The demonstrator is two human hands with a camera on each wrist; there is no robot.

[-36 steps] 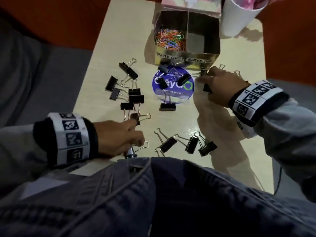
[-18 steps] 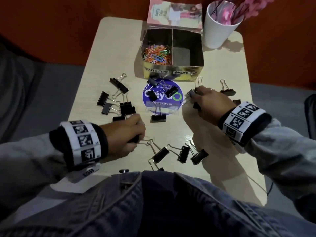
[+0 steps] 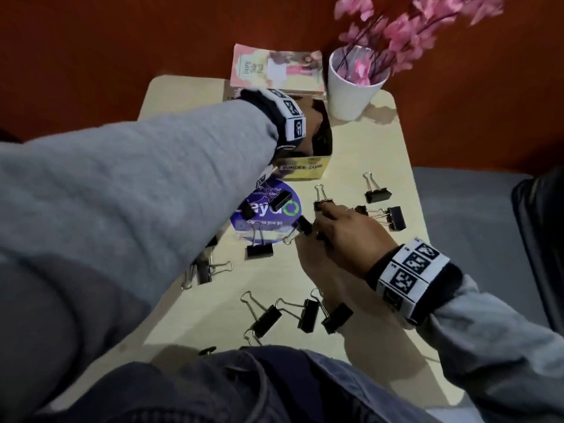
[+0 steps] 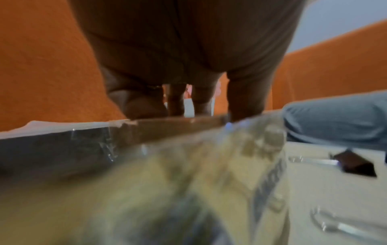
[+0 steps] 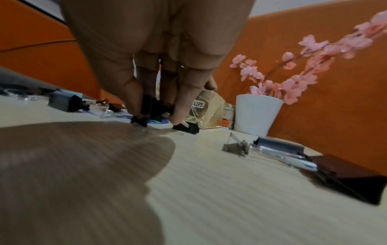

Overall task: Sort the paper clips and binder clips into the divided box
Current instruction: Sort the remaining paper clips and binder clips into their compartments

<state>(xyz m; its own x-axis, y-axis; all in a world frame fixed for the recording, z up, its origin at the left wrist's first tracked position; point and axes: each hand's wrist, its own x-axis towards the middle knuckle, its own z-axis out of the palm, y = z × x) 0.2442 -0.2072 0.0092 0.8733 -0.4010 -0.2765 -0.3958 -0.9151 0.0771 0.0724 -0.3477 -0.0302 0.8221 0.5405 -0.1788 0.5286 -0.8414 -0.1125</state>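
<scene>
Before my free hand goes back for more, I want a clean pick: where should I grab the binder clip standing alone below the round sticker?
Probably pinch the binder clip across its black body, from straight above. It sits on its flat base at the sticker edge, wire handles pointing away from you, with bare table around it.

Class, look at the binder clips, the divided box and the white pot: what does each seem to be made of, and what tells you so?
Binder clips: probably metal, matte black bodies with shiny wire handles. Divided box: likely card wrapped in glossy gold film, which glints and creases in the right wrist view. White pot: smooth and matte, ceramic or plastic; I cannot tell which.
</scene>
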